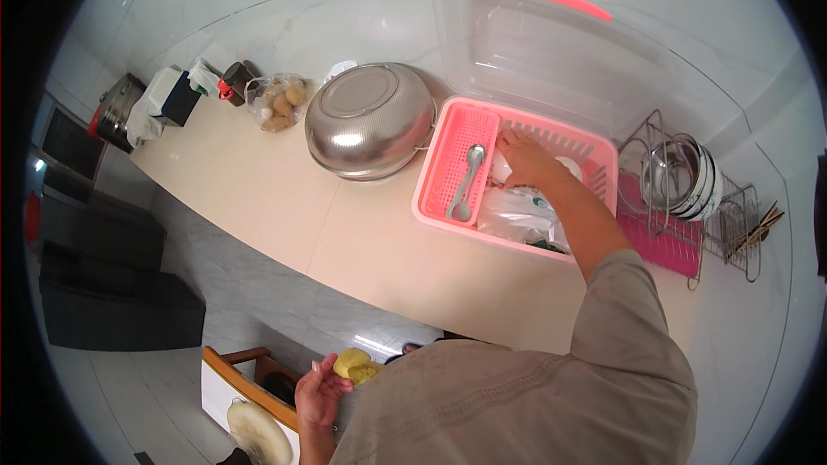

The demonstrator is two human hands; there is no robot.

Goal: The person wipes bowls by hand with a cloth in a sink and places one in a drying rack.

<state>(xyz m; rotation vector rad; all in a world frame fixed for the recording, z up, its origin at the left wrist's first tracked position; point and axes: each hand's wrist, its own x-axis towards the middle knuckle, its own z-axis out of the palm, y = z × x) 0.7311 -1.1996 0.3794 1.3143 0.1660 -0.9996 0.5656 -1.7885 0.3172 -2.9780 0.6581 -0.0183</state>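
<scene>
My right hand (pixel 526 158) reaches into a pink plastic dish basket (pixel 446 223), its fingers and thumb around a white object (pixel 501 168), possibly a dish. Whether it grips that object is not clear. Beside the hand, another white rounded piece (pixel 570 168) shows partly behind my wrist. A white plastic bag (pixel 520 213) lies in the basket's near part. The basket's slotted left tray (pixel 439 161) holds metal spoons (pixel 471 171). Low in the view, my left hand (pixel 320 394) holds a crumpled yellow thing (pixel 354 365), perhaps a cloth, away from the counter.
A clear lid (pixel 517 45) leans against the tiled wall behind the basket. Left of it, a steel colander (pixel 368 123) sits upside down. A wire rack (pixel 665 206) with bowls (pixel 701 184) stands at right. Farther left is a bag of potatoes (pixel 281 103). A wooden-edged piece of furniture (pixel 252 387) stands below.
</scene>
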